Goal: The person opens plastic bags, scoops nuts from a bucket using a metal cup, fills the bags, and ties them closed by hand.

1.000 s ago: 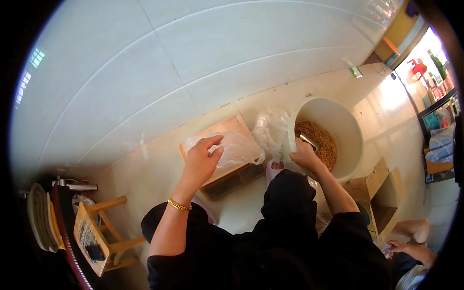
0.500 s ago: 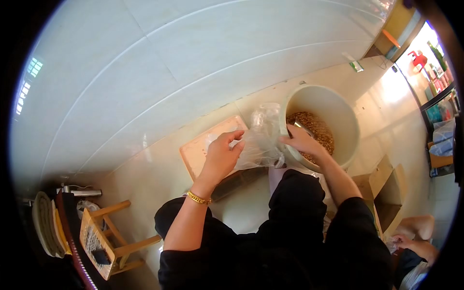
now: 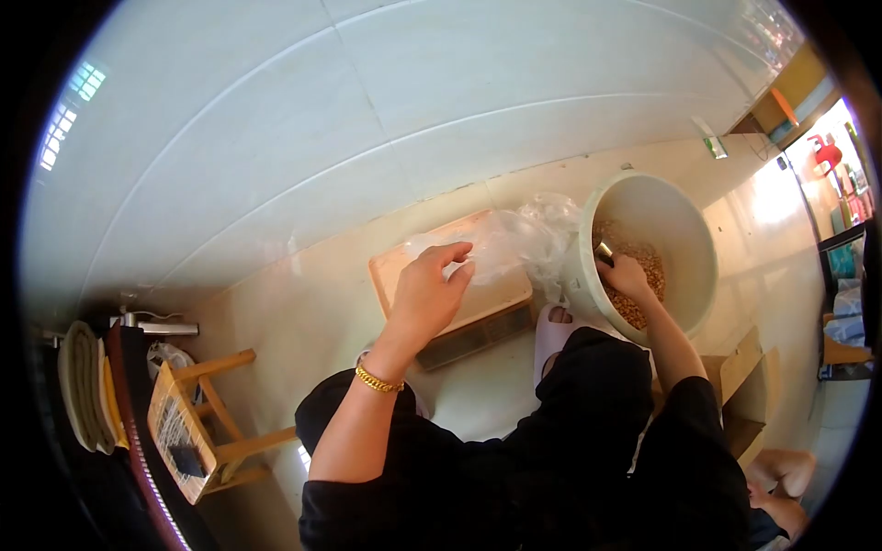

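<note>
My left hand (image 3: 430, 286) is pinched on the edge of a clear plastic bag (image 3: 503, 246), which spreads to the right over a shallow pinkish tray (image 3: 390, 275). A gold chain bracelet circles that wrist. My right hand (image 3: 628, 276) reaches inside a large pale bucket (image 3: 684, 207) and grips a scoop (image 3: 604, 250) with a dark handle and a shiny metal part. Most of the scoop is hidden. Small brown pieces (image 3: 650, 266), like nuts or grains, lie in the bucket, under and around the hand.
A wooden stool (image 3: 225, 450) with a dark flat object on it stands at the left. An open cardboard box (image 3: 744, 395) is right of my leg, with another person's arm (image 3: 781, 477) beyond it. The tiled wall (image 3: 276, 119) borders the floor ahead.
My right hand has gone deeper into the bucket with the scoop, whose metal part now shows less. The view has shifted, and the bag has spread more over the tray.
</note>
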`<state>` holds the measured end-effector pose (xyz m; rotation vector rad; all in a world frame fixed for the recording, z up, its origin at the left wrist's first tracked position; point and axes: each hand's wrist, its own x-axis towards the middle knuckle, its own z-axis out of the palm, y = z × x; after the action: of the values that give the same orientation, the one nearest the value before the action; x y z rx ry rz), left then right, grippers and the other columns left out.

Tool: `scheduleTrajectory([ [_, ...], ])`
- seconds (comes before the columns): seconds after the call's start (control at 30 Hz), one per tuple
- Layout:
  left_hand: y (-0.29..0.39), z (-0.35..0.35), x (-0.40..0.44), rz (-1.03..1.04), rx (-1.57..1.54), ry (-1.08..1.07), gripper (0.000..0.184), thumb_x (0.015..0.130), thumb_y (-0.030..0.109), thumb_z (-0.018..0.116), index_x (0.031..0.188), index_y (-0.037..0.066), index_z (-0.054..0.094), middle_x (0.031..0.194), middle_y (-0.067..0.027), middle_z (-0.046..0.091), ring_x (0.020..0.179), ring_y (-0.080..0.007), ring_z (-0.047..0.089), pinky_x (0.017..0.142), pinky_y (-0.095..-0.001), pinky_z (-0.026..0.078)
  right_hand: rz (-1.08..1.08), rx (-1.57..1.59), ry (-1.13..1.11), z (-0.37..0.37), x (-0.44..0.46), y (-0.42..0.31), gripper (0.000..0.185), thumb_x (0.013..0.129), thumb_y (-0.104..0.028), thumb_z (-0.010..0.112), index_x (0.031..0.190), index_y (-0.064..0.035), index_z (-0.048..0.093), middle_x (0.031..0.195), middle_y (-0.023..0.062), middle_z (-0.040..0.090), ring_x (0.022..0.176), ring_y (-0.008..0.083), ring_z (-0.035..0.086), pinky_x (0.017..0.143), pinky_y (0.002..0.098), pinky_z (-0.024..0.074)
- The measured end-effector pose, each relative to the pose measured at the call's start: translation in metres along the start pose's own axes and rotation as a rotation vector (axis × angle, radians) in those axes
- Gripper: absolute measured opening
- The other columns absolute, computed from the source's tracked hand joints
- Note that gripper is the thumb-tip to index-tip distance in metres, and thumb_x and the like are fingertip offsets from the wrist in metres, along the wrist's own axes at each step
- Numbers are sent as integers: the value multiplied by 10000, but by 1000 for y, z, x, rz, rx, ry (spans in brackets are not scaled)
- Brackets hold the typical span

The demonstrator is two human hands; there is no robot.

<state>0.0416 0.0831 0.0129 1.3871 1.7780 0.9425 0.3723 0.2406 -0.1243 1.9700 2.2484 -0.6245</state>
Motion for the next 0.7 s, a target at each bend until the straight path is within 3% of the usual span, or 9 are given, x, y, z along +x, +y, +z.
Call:
scheduleTrajectory([
  [0.07,0,0,0,11,-2,-5,325,885,181,590,1169,22,590,1031,-55,630,652,-91,565,601,-244,474,98,41,4,4,5,1,672,851,-567,407,985,44,653,966,300,620,952,423,602,833,458,465],
  [0.13,1,2,-1,24,-3,-12,325,884,181,591,1167,21,590,1031,-56,631,653,-93,565,602,-244,473,135,18,26,4,7,-4,659,849,-561,416,963,40,661,958,297,624,943,423,608,832,473,469],
  [0.3,4,7,-2,-25,-36,-45,329,890,184,585,1173,16,581,1025,-76,635,665,-98,565,611,-241,475,299,53,49,8,18,-8,576,796,-506,556,988,26,662,1010,252,634,975,398,610,853,454,481],
  [0.43,-4,11,1,43,12,-30,328,891,181,583,1171,9,580,1028,-86,635,680,-97,566,615,-242,477,226,39,46,18,24,15,509,793,-452,592,948,27,667,981,242,647,942,370,632,786,414,513],
  [0.5,1,10,-1,-23,-51,-32,331,890,184,582,1169,7,581,1036,-87,635,693,-98,567,618,-246,479,328,510,-195,6,16,24,390,813,-375,611,830,12,660,852,179,658,799,314,648,671,401,531],
  [0.53,0,10,-2,-21,-51,-36,331,890,184,582,1169,7,581,1036,-87,635,693,-98,567,618,-246,479,332,512,-193,6,13,32,390,813,-375,611,830,12,660,852,179,658,799,314,648,671,401,531],
  [0.63,3,8,-2,4,-23,-45,336,889,195,581,1167,8,584,1045,-85,634,695,-100,567,620,-249,481,309,973,-203,2,1,52,325,881,-301,581,726,-15,582,682,100,559,626,240,563,563,398,513],
  [0.7,6,6,-6,-59,-46,-52,338,890,204,577,1167,11,587,1041,-83,637,694,-102,565,623,-249,481,289,1097,-252,-6,-11,66,329,896,-299,567,741,-9,575,715,112,566,643,249,569,587,391,523],
])
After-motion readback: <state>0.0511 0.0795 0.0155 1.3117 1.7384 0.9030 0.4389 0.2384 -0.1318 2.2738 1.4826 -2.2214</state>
